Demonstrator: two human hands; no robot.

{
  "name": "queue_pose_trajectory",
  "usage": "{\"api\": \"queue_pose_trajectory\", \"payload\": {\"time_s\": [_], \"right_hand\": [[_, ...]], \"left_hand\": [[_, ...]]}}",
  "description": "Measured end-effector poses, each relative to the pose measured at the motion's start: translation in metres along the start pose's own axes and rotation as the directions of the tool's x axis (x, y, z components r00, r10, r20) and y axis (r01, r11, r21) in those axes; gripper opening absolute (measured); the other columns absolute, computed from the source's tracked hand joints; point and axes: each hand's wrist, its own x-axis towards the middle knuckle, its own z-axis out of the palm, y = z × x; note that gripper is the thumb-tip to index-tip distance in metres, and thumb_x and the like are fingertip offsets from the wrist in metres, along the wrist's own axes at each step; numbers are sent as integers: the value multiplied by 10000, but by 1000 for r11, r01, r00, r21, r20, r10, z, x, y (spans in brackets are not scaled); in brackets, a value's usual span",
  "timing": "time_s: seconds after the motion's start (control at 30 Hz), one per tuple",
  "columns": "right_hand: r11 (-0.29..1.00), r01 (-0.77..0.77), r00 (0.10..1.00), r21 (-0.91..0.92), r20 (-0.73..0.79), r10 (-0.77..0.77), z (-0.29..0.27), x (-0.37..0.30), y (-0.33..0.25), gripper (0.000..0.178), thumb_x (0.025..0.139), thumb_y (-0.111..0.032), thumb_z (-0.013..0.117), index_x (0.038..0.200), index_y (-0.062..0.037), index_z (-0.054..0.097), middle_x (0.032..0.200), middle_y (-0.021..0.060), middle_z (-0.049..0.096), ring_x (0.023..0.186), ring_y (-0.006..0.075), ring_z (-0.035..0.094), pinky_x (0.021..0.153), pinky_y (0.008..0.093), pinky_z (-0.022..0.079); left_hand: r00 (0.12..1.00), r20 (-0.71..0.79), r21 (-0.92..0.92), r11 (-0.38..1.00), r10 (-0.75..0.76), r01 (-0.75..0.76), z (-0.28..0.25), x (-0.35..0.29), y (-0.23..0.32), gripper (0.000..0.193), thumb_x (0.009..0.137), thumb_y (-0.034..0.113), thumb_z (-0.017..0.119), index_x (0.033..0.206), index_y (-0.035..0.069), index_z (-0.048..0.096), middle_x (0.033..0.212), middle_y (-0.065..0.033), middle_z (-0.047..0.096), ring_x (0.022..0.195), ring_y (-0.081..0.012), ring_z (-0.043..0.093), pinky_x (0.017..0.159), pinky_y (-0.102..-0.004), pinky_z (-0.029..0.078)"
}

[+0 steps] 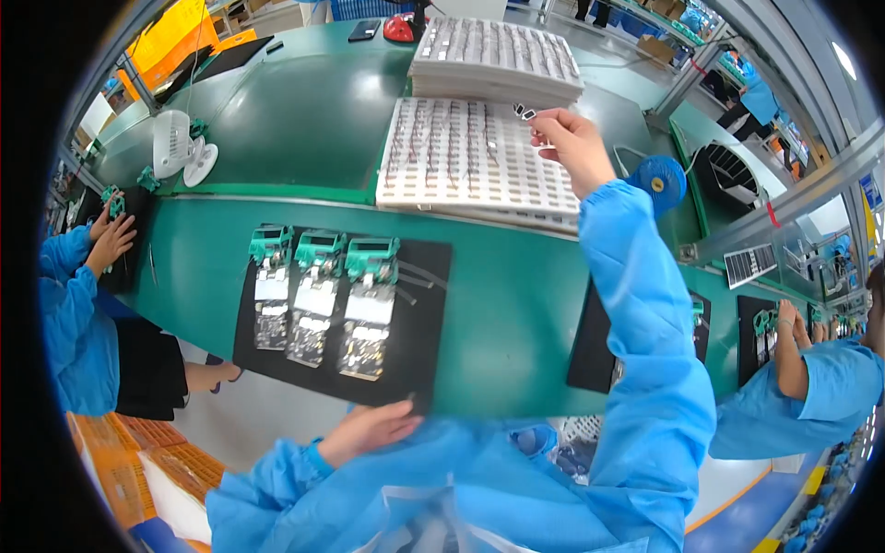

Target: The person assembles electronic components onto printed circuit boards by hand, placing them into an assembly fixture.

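Note:
My right hand [573, 143] is raised over the far right part of a white tray [387, 182]. Its thumb and fingers are pinched on small black-and-white rectangular parts [525, 112]; their exact kind is too small to make out. Rows of small parts with dark thin leads lie in that tray. Down at the table's front edge, my left hand [373, 429] has its fingers extended beside the corner of a black mat [419, 318], with nothing visible in them. Three circuit boards [309, 300] with green holders [320, 247] at their far ends lie side by side on this mat.
Behind the tray rises a stack of white trays [498, 78]. A blue spool [657, 182] stands right of it, a white fan [175, 147] at the far left. Another dark mat [590, 346] is partly hidden by my right arm. Co-workers in blue sit left [78, 313] and right [811, 396].

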Motion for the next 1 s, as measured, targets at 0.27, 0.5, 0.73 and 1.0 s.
{"api": "queue_pose_trajectory", "payload": {"time_s": [0.27,0.5,0.73,1.0], "right_hand": [[982,-183,970,54,170,172,-19,-183,-42,137,962,-134,567,1041,-27,601,878,73,696,755,115,647,647,247,480],[870,-369,924,326,23,383,-15,-265,-6,70,963,-122,561,985,-66,597,751,22,624,608,75,560,545,209,430],[762,-377,922,526,138,361,-4,-285,27,99,961,-124,576,1020,-48,599,783,29,642,657,66,574,588,201,455],[856,-359,932,371,97,349,28,-255,38,91,953,-85,609,1015,-19,620,804,19,658,670,64,594,614,208,475]], "left_hand": [[961,266,64,996,-70,55,82,55,-43,287,947,269,683,1151,71,640,1212,-63,632,1019,-108,577,984,-283,481],[814,479,510,859,-327,45,124,70,-55,440,1007,373,571,1257,14,622,1152,-80,672,1012,-136,620,941,-291,506],[675,559,478,478,482,-737,124,48,29,334,997,72,550,1317,-15,517,1113,-83,635,919,-119,630,815,-260,528],[426,658,558,-22,621,-830,125,59,78,148,894,10,668,1026,15,734,915,-59,668,813,-142,627,708,-267,518]]}}
